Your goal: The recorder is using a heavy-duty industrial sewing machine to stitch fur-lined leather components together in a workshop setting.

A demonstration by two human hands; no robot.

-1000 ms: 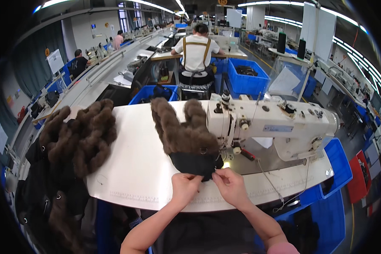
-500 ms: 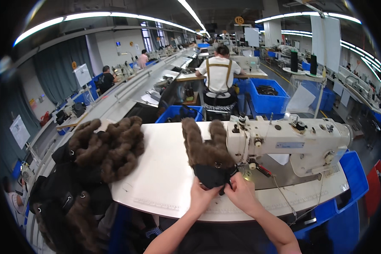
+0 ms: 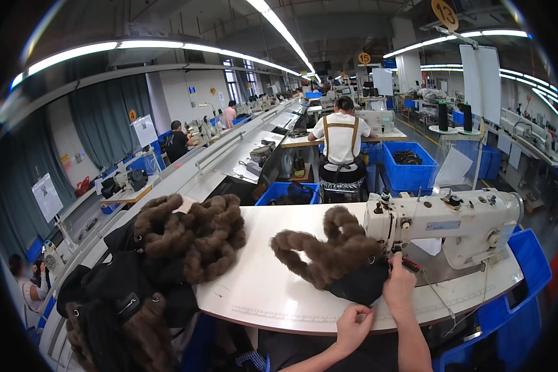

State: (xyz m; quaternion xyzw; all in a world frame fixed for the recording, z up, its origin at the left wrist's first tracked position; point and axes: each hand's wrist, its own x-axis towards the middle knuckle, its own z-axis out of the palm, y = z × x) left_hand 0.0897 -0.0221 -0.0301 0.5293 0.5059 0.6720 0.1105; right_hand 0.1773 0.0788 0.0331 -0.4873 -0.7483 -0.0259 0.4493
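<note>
My left hand (image 3: 351, 327) is curled at the near edge of the white table (image 3: 260, 291), its fingers (image 3: 361, 312) pinched shut on the hem of the black cloth (image 3: 363, 286). My right hand (image 3: 398, 282) lies flatter, fingers together and pressed down on that same cloth right beside the needle; whether they grip it I cannot tell. A second ago both hands sat side by side on the cloth in front of the machine; now the right one has gone up toward the needle while the left has dropped back to the table edge, and my view has swung left and up, so more of the hall shows. The cloth is joined to one brown fur trim (image 3: 328, 251), which loops away to the left across the table. One white sewing machine (image 3: 443, 223) stands over the work. Farther left there is one heap of fur-trimmed garments (image 3: 189, 239), brown fur over black cloth, hanging off the table's end. Beyond it I count two blue bins (image 3: 409, 167) near one person in braces (image 3: 341, 142) seated with their back to me.
</note>
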